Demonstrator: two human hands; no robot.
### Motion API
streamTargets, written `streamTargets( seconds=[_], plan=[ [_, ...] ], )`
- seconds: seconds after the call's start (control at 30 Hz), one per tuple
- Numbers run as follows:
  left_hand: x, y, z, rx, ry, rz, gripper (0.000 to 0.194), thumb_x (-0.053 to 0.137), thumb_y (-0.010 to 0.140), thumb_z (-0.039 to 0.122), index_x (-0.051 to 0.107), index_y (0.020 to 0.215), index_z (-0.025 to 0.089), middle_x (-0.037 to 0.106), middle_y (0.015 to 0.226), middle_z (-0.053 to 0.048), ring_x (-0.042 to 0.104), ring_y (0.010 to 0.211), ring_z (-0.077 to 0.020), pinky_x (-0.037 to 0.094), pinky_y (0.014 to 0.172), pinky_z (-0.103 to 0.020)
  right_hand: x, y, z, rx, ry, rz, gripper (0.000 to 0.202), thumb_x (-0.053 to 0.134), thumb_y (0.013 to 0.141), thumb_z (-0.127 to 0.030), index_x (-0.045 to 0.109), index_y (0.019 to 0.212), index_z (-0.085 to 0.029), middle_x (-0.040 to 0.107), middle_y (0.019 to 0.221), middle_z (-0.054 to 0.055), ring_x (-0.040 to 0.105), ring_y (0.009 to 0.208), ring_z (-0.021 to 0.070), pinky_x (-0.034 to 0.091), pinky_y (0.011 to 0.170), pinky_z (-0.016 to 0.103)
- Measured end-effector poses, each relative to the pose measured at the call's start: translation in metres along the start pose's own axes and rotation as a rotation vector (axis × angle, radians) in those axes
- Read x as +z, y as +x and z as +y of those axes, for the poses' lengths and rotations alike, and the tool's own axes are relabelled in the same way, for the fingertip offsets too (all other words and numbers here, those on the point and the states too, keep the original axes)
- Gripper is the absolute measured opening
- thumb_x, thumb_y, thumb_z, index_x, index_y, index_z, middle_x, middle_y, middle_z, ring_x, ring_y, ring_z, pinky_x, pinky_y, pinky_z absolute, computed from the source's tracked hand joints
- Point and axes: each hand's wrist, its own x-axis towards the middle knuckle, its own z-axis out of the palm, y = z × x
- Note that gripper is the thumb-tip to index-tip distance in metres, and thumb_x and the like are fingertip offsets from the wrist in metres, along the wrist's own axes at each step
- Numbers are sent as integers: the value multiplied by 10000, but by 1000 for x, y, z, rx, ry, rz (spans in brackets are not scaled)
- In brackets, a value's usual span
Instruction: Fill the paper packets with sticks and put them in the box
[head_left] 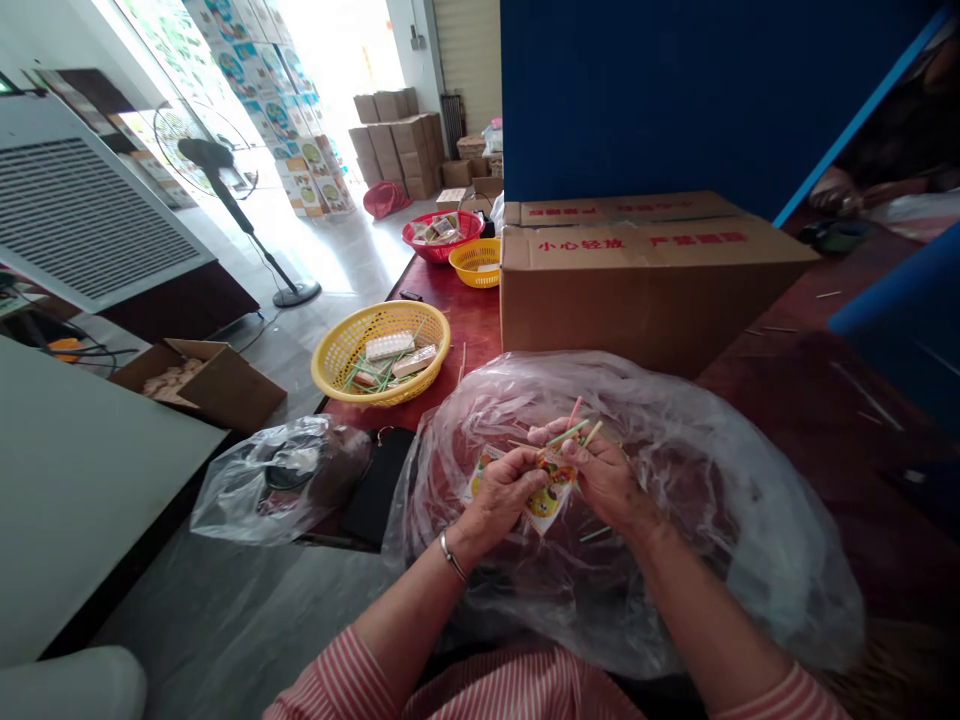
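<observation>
Head view: the person's two bare hands at work above a large, crumpled, clear plastic bag (780,570) on a dark red table (474,335). The left hand (504,492), a silvery bangle at its wrist, is closed, thumb and curled fingers pinching a small flat packet (545,508) printed in yellow, orange and white; the packet hangs tilted below and between the hands. The right hand (606,482) is closed too, its thumb pressed toward bent fingers around a few thin, straight sticks, one pink (575,410), one green (568,433) and one pale yellow (592,434), which jut up at differing angles. I cannot tell whether the left fingertips also touch the sticks. Beyond the bag stands a brown cardboard carton (585,300) with red lettering; to its left, a round yellow plastic basket (330,372) holds wrapped blocks and loose green sticks.
</observation>
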Motion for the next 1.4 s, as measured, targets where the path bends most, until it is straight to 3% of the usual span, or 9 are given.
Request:
streamTargets(
  seconds=[0.1,0.23,0.4,0.93,1.1,1.27,1.4],
  plan=[
    [2,3,-1,2,-30,39,297,729,669,356,618,843,143,596,747,2,508,628,-84,406,601,-206,1,4,0,-21,30,30,130,563,861,-314,630,932,-228,706,952,45,621,1018,205,492,889,386],
    [6,4,1,21,23,94,279,715,671,373,625,809,147,599,724,3,494,608,-81,398,581,-202,5,7,1,-120,63,170,96,604,832,-317,606,875,-231,710,864,17,643,968,199,507,866,385],
    [11,1,4,29,69,157,302,710,669,417,628,779,148,583,655,9,463,549,-71,373,527,-193,7,6,0,-216,118,265,89,613,823,-312,579,859,-239,710,851,-3,675,878,196,522,837,404],
    [5,4,-5,33,126,156,262,702,683,376,586,715,144,560,623,25,467,531,-66,389,524,-195,2,1,6,-162,29,200,86,568,859,-335,571,882,-252,719,885,16,630,1020,216,479,905,436],
    [1,8,-9,43,153,134,232,696,690,336,625,818,156,613,708,5,520,592,-89,426,565,-208,0,-1,10,-94,-53,158,93,574,852,-337,603,869,-250,712,1001,33,597,1070,202,442,952,403],
    [1,9,-5,76,125,81,245,676,715,297,635,905,149,630,776,-13,547,658,-109,452,629,-229,2,0,8,-10,-68,114,222,562,849,-392,606,1014,-250,673,1114,56,622,997,192,469,911,378],
    [2,11,-5,64,76,59,222,682,709,285,629,869,139,621,755,-9,539,643,-106,448,618,-228,0,2,8,-51,-53,140,115,570,846,-348,588,882,-240,689,1039,32,631,967,186,478,890,369]
  ],
)
